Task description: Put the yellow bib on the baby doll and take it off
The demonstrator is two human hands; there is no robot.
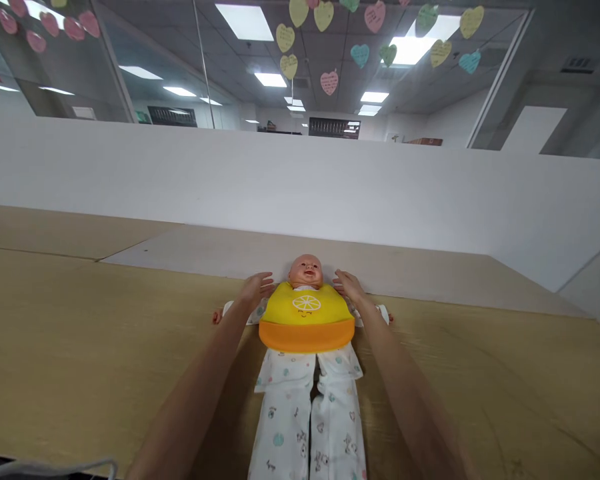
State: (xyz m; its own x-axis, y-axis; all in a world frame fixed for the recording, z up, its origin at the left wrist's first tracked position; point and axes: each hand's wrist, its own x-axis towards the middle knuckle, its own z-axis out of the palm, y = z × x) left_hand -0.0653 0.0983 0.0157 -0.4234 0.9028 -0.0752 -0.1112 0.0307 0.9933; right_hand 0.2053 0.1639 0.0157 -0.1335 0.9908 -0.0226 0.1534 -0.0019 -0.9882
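"Forearms (195, 380) out ahead; where's each grip?"
"Left grip (256, 290) and right grip (349, 287) spread wide at the shoulders of the baby doll (305, 272), on its back on the worktop (80, 333), yellow bib (307, 317) on; neither holding anything."

A baby doll (305, 273) lies on its back near the far edge of the table (80, 320), wearing a yellow bib (306, 317) and printed pajamas (305, 413). The left hand (257, 291) and right hand (349, 287) lie open at the bib's top corners.
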